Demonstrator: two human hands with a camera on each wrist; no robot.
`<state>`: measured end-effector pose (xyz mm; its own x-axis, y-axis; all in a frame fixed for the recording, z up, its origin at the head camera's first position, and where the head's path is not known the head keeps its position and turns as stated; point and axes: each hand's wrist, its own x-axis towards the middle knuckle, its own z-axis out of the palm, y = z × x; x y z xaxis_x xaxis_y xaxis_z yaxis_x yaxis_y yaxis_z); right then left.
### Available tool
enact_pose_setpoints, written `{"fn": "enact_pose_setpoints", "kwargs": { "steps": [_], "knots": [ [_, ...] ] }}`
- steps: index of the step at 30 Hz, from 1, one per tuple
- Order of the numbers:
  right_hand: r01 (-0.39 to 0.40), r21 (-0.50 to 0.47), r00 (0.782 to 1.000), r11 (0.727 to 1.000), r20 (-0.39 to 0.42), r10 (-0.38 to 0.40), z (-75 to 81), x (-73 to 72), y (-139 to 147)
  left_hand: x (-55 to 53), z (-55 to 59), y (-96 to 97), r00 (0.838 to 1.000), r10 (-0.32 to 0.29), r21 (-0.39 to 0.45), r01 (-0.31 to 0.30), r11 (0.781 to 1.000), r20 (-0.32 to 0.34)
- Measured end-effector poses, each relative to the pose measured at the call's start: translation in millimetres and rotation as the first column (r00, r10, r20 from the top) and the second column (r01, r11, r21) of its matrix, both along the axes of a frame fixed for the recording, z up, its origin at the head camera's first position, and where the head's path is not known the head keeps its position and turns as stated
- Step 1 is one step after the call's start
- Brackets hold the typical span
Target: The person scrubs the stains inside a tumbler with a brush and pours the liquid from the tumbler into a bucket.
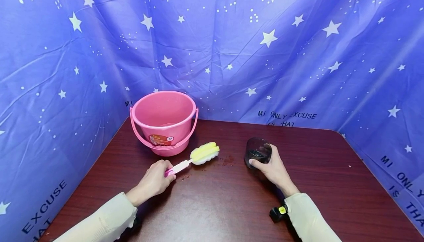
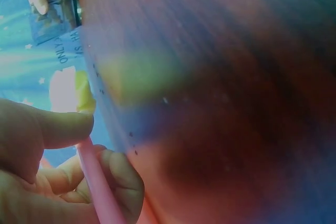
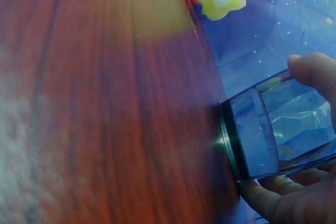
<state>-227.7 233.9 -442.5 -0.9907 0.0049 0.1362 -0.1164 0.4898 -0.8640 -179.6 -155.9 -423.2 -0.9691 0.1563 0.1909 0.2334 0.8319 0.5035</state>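
My left hand [image 1: 154, 178] grips the pink-and-white handle of a sponge brush [image 1: 204, 153], whose yellow and white head points right, in front of the pink bucket. In the left wrist view the thumb and curled fingers close round the pink handle [image 2: 97, 182]. My right hand [image 1: 276, 168] holds a dark see-through cup [image 1: 257, 150], thumb on the near side and fingers behind it. In the right wrist view the cup [image 3: 278, 129] stands upright with its thick base at the tabletop, and some liquid shows low inside.
The pink bucket [image 1: 162, 124], its handle hanging down in front, stands at the back left of the dark red wooden table [image 1: 218, 205]. Water drops [image 1: 228, 160] lie between brush and cup. A blue star-patterned curtain [image 1: 212, 50] surrounds the table's back and sides.
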Motion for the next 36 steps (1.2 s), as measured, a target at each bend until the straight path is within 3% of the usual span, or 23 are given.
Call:
{"fn": "enact_pose_setpoints", "kwargs": {
  "steps": [22,36],
  "knots": [
    [-0.002,-0.002,1.0,1.0,0.018,0.003,2.5,-0.6,0.0,0.1,-7.1,0.9,1.0,0.005,-0.032,-0.004,0.999,0.01],
    [0.005,0.005,1.0,1.0,0.006,-0.006,3.1,0.3,-0.9,2.7,-7.3,1.8,0.996,-0.053,-0.143,0.043,0.989,-0.069]
  ]
}}
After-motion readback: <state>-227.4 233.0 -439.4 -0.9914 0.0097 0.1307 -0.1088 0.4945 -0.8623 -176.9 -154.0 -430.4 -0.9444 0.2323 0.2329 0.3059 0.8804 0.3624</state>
